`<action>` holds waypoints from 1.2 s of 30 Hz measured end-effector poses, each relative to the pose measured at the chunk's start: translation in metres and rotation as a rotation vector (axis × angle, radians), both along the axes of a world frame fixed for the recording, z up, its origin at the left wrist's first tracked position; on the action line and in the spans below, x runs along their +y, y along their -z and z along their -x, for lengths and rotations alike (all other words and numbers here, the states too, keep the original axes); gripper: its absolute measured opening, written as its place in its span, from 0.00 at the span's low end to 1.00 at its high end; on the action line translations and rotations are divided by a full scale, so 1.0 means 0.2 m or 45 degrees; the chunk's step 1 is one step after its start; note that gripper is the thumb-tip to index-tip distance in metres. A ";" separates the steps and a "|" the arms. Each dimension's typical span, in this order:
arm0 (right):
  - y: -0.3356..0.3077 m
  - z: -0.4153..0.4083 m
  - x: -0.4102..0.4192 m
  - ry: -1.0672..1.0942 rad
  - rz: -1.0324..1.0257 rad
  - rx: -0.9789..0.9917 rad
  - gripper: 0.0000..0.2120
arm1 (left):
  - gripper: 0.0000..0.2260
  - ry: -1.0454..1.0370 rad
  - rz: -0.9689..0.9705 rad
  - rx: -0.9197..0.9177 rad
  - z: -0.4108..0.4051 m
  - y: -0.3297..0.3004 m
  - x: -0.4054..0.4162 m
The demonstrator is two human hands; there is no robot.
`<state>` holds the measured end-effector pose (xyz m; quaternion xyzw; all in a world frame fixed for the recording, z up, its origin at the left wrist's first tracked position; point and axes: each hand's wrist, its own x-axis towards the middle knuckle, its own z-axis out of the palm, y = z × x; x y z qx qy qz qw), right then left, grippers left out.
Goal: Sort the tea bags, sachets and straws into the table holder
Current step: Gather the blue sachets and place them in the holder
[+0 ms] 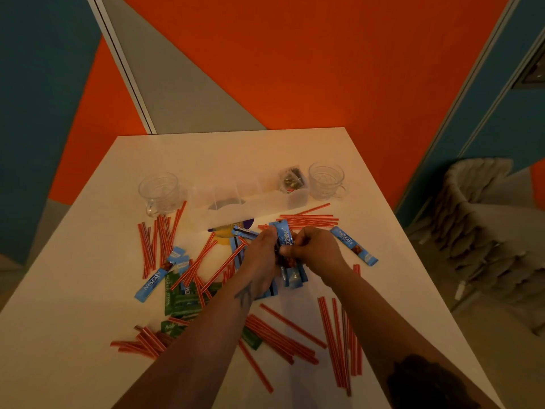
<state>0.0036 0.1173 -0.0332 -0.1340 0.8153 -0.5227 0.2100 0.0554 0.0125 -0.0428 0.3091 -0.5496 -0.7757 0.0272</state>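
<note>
Both hands pinch my blue sachet bundle, its long axis 12-to-6; holder lies at 12, left hand and right hand equally near.

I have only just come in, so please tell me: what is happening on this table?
A person is sorting drink supplies. Both hands, left hand and right hand, hold a bunch of blue coffee sachets above the white table. Red straws and green sachets lie scattered. The clear holder holds only tea bags at its right end.
</note>
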 end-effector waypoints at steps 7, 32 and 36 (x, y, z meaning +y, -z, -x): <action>-0.01 0.04 0.03 -0.169 -0.162 0.035 0.09 | 0.11 0.034 0.168 -0.039 0.03 -0.04 0.03; 0.07 0.23 0.21 0.411 -0.663 0.395 0.14 | 0.11 -0.114 0.031 0.100 -0.04 -0.06 -0.19; -0.04 0.10 0.07 0.372 -0.212 0.236 0.07 | 0.15 -0.095 0.117 0.075 -0.04 -0.05 -0.20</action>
